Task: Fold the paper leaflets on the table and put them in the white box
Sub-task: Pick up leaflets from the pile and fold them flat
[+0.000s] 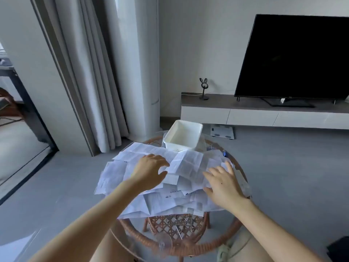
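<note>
Several unfolded white paper leaflets lie in a loose overlapping heap on a round glass-topped rattan table. One creased leaflet lies on top in the middle. A white box stands with nothing in it at the table's far edge. My left hand hovers over the heap left of that top leaflet, fingers loosely curled, holding nothing. My right hand is spread with straight fingers over the right side of the heap, at the top leaflet's right edge.
A blue clip-like item lies at the table's far right rim. Grey curtains and a white column stand behind on the left. A TV on a low cabinet is at the right, with a floor scale below.
</note>
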Demonstrator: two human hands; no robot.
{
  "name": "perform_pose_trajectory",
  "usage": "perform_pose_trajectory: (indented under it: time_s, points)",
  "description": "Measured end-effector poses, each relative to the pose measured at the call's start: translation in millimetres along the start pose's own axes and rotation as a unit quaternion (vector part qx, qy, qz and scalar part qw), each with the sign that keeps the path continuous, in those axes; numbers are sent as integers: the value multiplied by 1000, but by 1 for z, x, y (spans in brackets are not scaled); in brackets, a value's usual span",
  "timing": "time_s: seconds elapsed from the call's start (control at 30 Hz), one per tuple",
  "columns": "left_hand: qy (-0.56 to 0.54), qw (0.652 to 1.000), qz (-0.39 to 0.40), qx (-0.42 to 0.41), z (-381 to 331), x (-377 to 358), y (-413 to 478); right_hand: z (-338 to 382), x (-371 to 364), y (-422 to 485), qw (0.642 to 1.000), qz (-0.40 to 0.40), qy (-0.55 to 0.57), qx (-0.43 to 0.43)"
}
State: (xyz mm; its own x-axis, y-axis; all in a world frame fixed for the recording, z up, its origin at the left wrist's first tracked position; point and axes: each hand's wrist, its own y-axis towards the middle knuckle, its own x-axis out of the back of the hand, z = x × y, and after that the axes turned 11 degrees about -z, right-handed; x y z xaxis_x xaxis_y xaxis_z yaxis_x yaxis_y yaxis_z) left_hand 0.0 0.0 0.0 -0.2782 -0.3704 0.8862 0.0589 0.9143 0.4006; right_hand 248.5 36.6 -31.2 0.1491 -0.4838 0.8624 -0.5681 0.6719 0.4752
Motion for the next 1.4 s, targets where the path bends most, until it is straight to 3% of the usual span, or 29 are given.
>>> perform_pose_trajectory:
  time_s: [0.23,0.37,0.53,0.63,0.7,0.8,0.93,1.03,1.17,1.23,1.33,1.4]
  points:
    - [28,995,81,-54,-10,-52,17,-6,-22,4,998,27,-54,-11]
    - [-4,997,37,-71,-10,-64,14,-12,-11,1,999,-7,-31,5]
    - [-55,991,-87,-83,-4,-53,0,-15,26,-2,992,-103,63,33]
    - [-101,990,-93,-38,2,-36,-4,-23,52,-8,990,-53,126,21]
    - [-142,986,-87,0,8,-25,-7,-29,65,-9,986,2,154,-65]
    - [-186,975,-117,-16,9,-9,-13,-36,83,-13,934,86,295,-184]
    - [-192,974,-79,-87,7,-8,-37,-37,109,-23,848,50,481,-216]
    - [-138,985,58,-80,14,-19,-55,-26,120,-30,812,71,533,-226]
    - [-20,973,206,-97,12,-30,-67,-2,126,-42,796,196,544,-181]
    - [-48,970,228,-73,6,-29,-66,2,134,-46,778,221,564,-167]
    - [-210,951,210,83,1,-22,-61,-2,147,-43,752,208,601,-173]
    - [-151,974,150,73,3,-26,-56,-4,152,-38,732,204,628,-168]
